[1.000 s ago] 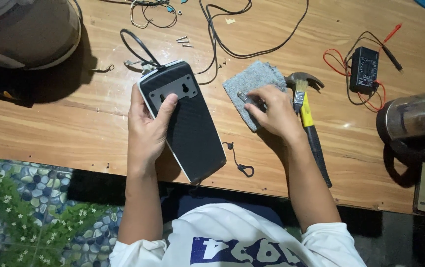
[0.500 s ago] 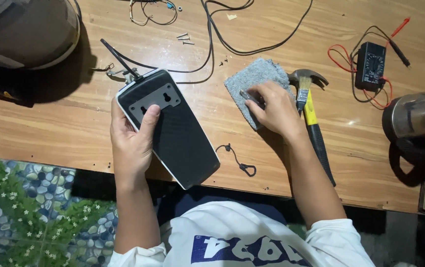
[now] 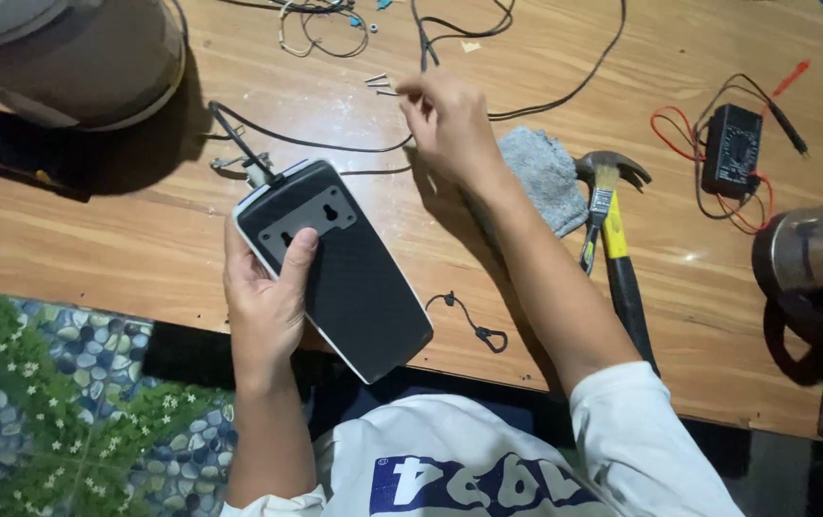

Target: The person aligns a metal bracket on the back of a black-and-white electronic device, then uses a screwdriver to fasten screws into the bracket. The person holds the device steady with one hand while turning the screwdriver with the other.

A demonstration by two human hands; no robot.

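1. The left hand (image 3: 273, 302) is gripping a flat black device with a white rim (image 3: 335, 268) at centre left of the frame, thumb pressing on its back panel. The lower end is hanging past the edge of the wooden table (image 3: 144, 249); if the grip is loosening, I judge it could be tipping off toward the lap.

2. The right hand (image 3: 450, 124) is reaching to the upper middle, fingertips pinching toward small screws (image 3: 378, 84) lying loose on the wood. Whether a screw is already between the fingers, I cannot tell. A clumsy pinch could be flicking them away among the wires.

3. A black cable (image 3: 316, 144) is running from the device's top corner under the reaching wrist; the forearm could be snagging it and tugging the device.

4. A grey cloth (image 3: 545, 177) and a yellow-handled hammer (image 3: 612, 239) are lying just beside the right forearm at centre right; a sweeping elbow could be knocking the hammer.

5. A black multimeter (image 3: 729, 148) with red leads is sitting well apart at upper right.
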